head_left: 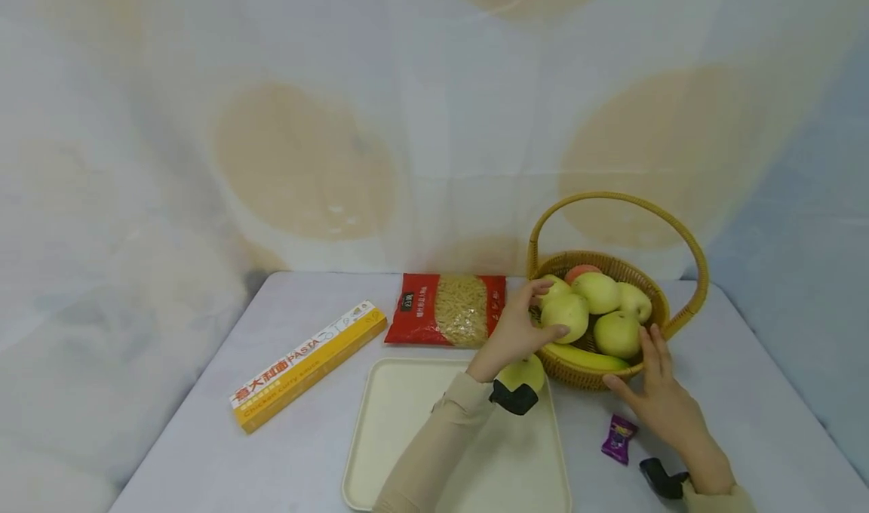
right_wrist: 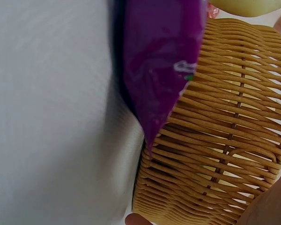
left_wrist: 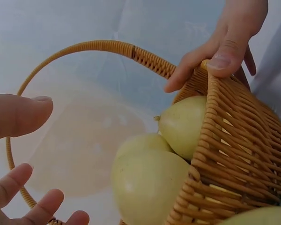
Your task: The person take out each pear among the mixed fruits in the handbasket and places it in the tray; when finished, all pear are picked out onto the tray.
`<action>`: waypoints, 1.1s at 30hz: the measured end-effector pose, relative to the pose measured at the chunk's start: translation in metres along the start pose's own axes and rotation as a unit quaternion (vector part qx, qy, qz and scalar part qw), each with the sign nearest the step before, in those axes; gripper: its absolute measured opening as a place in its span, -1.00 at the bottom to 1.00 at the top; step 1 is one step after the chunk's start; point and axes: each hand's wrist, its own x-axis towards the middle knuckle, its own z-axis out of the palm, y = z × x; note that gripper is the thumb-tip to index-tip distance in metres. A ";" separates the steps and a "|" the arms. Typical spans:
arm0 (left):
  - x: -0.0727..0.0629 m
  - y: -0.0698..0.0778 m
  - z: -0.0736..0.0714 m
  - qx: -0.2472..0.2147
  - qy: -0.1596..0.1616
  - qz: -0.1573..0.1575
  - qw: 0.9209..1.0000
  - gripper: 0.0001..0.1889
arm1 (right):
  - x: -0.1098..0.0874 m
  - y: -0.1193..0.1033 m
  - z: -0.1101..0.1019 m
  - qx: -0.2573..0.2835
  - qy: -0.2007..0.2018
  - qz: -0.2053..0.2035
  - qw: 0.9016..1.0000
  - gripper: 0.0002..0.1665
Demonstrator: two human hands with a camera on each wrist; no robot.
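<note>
My left hand [head_left: 516, 333] reaches over the left side of a wicker basket [head_left: 577, 377], thumb and fingers spread around the nearest yellow-green pear [head_left: 569, 318]. In the left wrist view, a gap shows between those fingers [left_wrist: 42, 206] and the pears [left_wrist: 150, 185]. Against the basket's front right rim rests my right hand [head_left: 668, 411], its fingers extended and thumb apart. Inside the basket lie several pears, a banana [head_left: 587, 358] along the front and a red fruit [head_left: 582, 271] at the back. Another pear [head_left: 531, 372] sits on the tray [head_left: 387, 422], partly hidden by my left wrist.
A purple-wrapped candy [head_left: 618, 439] lies between basket and right wrist. Behind the tray is a red bag of pasta [head_left: 462, 313]; to its left, a yellow-and-white pasta box [head_left: 308, 366] lies diagonally. The basket's tall handle [head_left: 611, 195] arches over the fruit.
</note>
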 end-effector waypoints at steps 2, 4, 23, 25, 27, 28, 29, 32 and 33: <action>0.005 0.002 0.003 0.001 -0.009 -0.008 1.000 -0.29 | 0.001 0.000 0.000 0.000 0.003 -0.002 1.000 0.20; 0.010 0.002 0.005 0.004 -0.017 -0.015 1.000 -0.29 | 0.001 -0.001 0.000 0.001 0.003 -0.003 1.000 0.20; 0.054 0.004 0.025 0.118 -0.101 -0.074 0.985 -0.31 | 0.001 -0.001 0.000 0.000 0.001 0.009 1.000 0.17; 0.057 0.000 0.027 0.106 -0.101 -0.078 0.986 -0.31 | 0.002 -0.002 0.000 0.000 -0.001 0.013 1.000 0.17; 0.059 -0.002 0.029 0.103 -0.102 -0.078 0.986 -0.31 | 0.002 -0.001 -0.001 -0.001 -0.001 0.014 1.000 0.16; 0.060 -0.004 0.029 0.111 -0.104 -0.077 0.985 -0.31 | 0.002 -0.002 -0.001 -0.001 0.000 0.013 1.000 0.16; 0.061 -0.006 0.030 0.121 -0.108 -0.075 0.984 -0.31 | 0.002 -0.002 -0.001 -0.002 0.002 0.011 1.000 0.16; 0.062 -0.010 0.031 0.157 -0.119 -0.064 0.978 -0.30 | 0.002 -0.001 0.000 -0.006 0.010 0.006 1.000 0.16; 0.062 -0.011 0.031 0.169 -0.122 -0.060 0.976 -0.30 | 0.002 -0.001 0.001 -0.008 0.013 0.004 1.000 0.16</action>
